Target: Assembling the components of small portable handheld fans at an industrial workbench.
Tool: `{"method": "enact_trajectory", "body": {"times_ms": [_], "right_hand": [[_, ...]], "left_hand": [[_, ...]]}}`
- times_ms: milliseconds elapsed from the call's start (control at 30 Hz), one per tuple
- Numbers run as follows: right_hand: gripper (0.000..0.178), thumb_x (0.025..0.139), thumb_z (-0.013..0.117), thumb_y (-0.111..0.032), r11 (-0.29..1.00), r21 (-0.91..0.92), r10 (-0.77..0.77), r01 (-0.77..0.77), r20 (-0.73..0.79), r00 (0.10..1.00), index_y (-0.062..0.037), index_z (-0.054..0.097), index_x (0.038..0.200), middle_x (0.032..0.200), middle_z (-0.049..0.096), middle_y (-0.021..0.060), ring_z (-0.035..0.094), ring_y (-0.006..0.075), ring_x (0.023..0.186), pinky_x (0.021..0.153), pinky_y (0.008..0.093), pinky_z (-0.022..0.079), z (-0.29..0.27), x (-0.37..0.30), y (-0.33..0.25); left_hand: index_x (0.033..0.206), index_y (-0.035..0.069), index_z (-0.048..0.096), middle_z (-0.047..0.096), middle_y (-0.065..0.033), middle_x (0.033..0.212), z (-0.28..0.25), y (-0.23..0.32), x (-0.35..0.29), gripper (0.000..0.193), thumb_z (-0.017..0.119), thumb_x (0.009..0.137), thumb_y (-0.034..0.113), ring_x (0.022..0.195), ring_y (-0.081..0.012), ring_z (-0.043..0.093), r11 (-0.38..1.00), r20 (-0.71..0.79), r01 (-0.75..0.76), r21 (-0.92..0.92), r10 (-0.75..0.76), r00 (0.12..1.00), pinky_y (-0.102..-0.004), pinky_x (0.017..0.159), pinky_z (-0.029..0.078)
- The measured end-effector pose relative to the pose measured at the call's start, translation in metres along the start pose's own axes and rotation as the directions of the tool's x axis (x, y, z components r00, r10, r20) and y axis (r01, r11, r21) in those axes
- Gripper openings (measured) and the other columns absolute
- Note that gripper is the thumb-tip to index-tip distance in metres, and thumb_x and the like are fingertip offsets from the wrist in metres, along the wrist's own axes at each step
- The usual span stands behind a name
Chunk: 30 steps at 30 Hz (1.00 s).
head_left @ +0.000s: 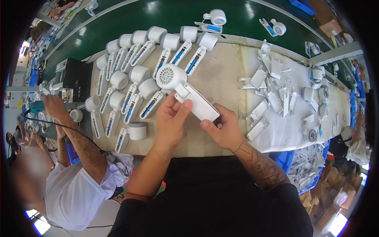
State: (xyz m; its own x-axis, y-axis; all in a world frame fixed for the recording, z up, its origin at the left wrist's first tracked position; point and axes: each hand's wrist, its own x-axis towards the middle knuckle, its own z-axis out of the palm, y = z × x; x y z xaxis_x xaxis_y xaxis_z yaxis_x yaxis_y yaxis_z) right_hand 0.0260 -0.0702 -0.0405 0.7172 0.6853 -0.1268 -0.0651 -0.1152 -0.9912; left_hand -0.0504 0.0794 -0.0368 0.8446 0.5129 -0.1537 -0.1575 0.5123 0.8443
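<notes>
A white handheld fan, with a round slotted head and a flat closed handle, is held over the table in front of me. My left hand grips the handle near the head, thumb lying on top. The far end of the handle is pinched between the thumb and fingers of my right hand. Just left of my left hand lie several similar fans with open handles showing blue cells and wiring. To the right of my right hand is a pile of white plastic handle shells.
A person in a white shirt works at my left beside a black box-shaped machine. Beyond the beige-covered table runs a green conveyor belt carrying fans. A blue bin of white parts stands below the table's right edge.
</notes>
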Motion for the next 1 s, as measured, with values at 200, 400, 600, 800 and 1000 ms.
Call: {"method": "enact_trajectory", "body": {"times_ms": [200, 400, 600, 800, 1000], "right_hand": [[0.025, 0.084, 0.077, -0.024, 0.921, -0.254, -0.289, 0.295, 0.062, 0.955, -0.0020, 0.066, 0.083, 0.061, 0.054, 0.0064, 0.047, 0.0153, 0.050, 0.049, 0.0284, 0.039, -0.008, 0.023, -0.039], [0.027, 0.087, 0.073, -0.029, 0.920, -0.189, -0.342, 0.344, 0.043, 0.939, -0.0031, 0.067, 0.083, 0.059, 0.056, 0.0077, 0.052, 0.0200, 0.047, 0.048, 0.0309, 0.042, 0.005, 0.037, -0.045], [0.024, 0.089, 0.069, -0.027, 0.762, -0.549, 0.192, 0.344, 0.699, 0.689, -0.0056, 0.068, 0.097, 0.072, 0.068, 0.0092, 0.064, 0.0239, 0.064, 0.060, 0.0364, 0.050, -0.067, 0.090, -0.053], [0.039, 0.078, 0.076, -0.023, 0.569, -0.766, -0.340, 0.300, 0.113, 0.934, -0.0094, 0.065, 0.113, 0.091, 0.070, 0.0117, 0.069, 0.0270, 0.088, 0.077, 0.0367, 0.054, -0.113, 0.259, -0.079], [0.065, 0.074, 0.084, -0.030, 0.533, -0.779, -0.249, 0.331, 0.229, 0.941, -0.0024, 0.057, 0.126, 0.110, 0.066, 0.0147, 0.064, 0.0254, 0.100, 0.090, 0.0344, 0.051, -0.134, 0.357, -0.013]], "left_hand": [[0.129, -0.003, 0.054, 0.065, -0.0183, 0.120, 0.000, 0.020, 0.012, 0.044, 0.068, 0.094, 0.020, 0.112, -0.0251, 0.064, 0.956, 0.221, 0.164, -0.241, -0.110, 0.969, -0.0393, 0.095, 0.053], [0.120, -0.005, 0.060, 0.069, -0.0185, 0.109, 0.012, 0.030, 0.028, 0.035, 0.067, 0.094, 0.016, 0.101, -0.0235, 0.068, 0.968, 0.042, -0.016, -0.250, 0.027, 0.999, -0.0370, 0.090, 0.054], [0.102, -0.002, 0.069, 0.073, -0.0097, 0.091, -0.017, 0.062, 0.020, 0.024, 0.074, 0.086, 0.014, 0.082, -0.0129, 0.069, 0.674, 0.129, 0.023, 0.738, -0.175, 0.976, -0.0288, 0.073, 0.054], [0.096, 0.006, 0.069, 0.065, -0.0120, 0.073, -0.028, 0.053, -0.004, 0.029, 0.079, 0.077, 0.025, 0.065, -0.0351, 0.061, 0.113, 0.313, -0.298, 0.948, -0.150, 0.938, -0.0430, 0.060, 0.050], [0.101, 0.010, 0.070, 0.068, -0.0087, 0.080, -0.021, 0.037, 0.015, 0.031, 0.079, 0.075, 0.024, 0.074, -0.0298, 0.065, -0.041, 0.328, -0.326, 0.945, 0.071, 0.942, -0.0406, 0.062, 0.052]]}}
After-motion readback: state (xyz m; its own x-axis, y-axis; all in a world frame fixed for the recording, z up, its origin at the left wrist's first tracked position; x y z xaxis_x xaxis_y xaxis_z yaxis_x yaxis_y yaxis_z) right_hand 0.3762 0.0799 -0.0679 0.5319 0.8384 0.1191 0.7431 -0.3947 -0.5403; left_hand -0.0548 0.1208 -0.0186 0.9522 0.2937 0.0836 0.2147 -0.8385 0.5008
